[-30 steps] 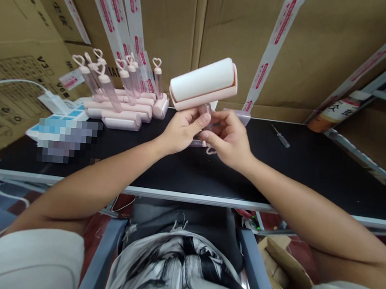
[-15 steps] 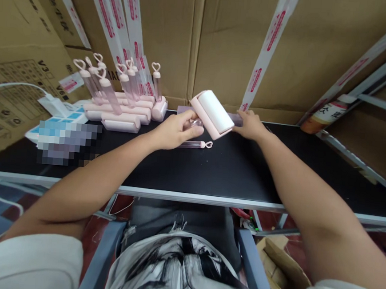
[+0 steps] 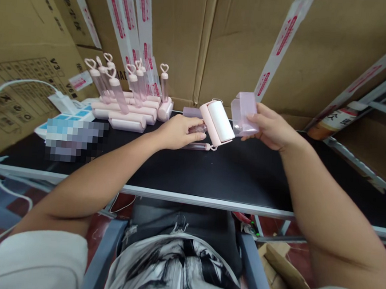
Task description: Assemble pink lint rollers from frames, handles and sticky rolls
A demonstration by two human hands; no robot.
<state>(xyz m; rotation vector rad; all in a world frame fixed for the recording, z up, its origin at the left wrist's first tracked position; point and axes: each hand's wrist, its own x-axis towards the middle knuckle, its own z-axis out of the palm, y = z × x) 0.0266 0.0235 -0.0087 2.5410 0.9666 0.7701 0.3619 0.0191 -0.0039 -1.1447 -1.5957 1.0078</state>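
The right hand (image 3: 271, 130) now holds the pink cover (image 3: 244, 113) lifted off the table (image 3: 210, 177), pinching its end beside the probably light, rigid lint roller (image 3: 219, 119), sensibly gripped by its clear handle (image 3: 198, 128) in the closed left hand (image 3: 177, 132).

Cardboard boxes (image 3: 188, 28) behind black bench (image 3: 244, 175) w/ metal edge
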